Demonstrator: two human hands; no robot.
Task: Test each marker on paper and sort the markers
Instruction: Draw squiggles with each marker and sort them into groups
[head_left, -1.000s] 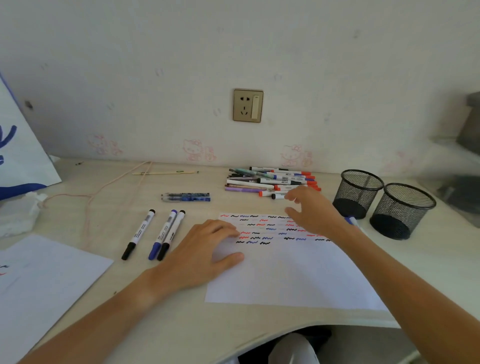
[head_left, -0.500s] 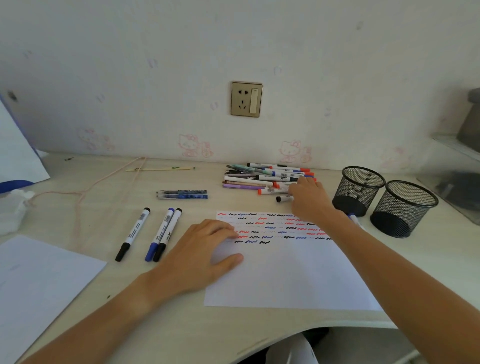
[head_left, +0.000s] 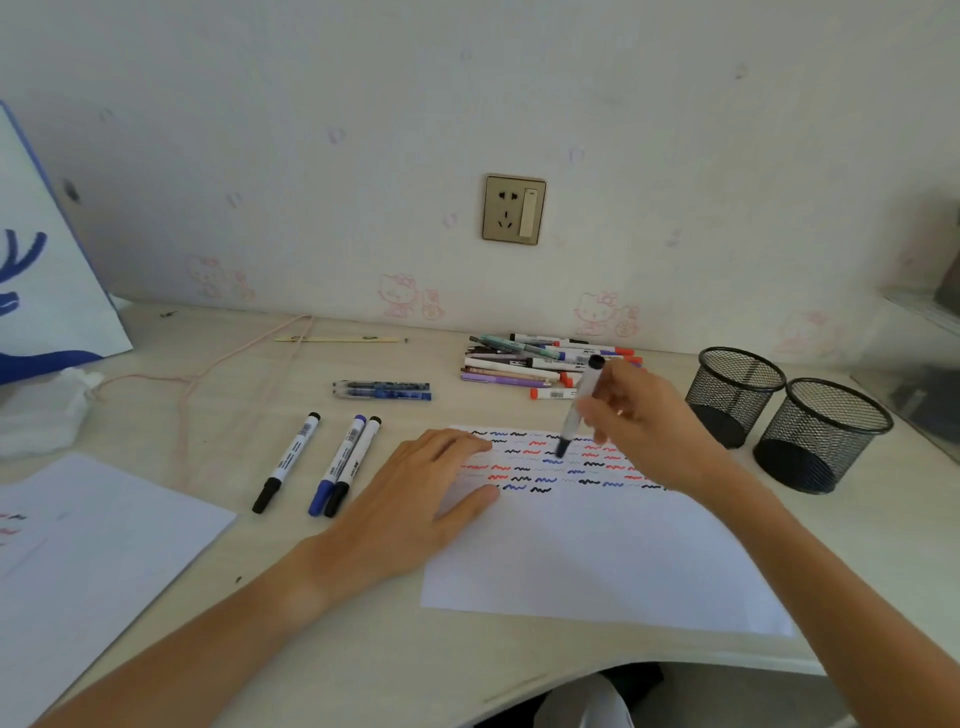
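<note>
Pale wood desk runs along a white wall with a socket. On it lies a white sheet of paper covered with red, blue and black squiggles. The left hand rests flat on the sheet's left edge, fingers relaxed. The right hand grips a capped marker tilted above the squiggles. A pile of markers lies by the wall, three markers left of the sheet, and two mesh cups stand at right.

Pale wall w/ socket (gold), light desk.
</note>
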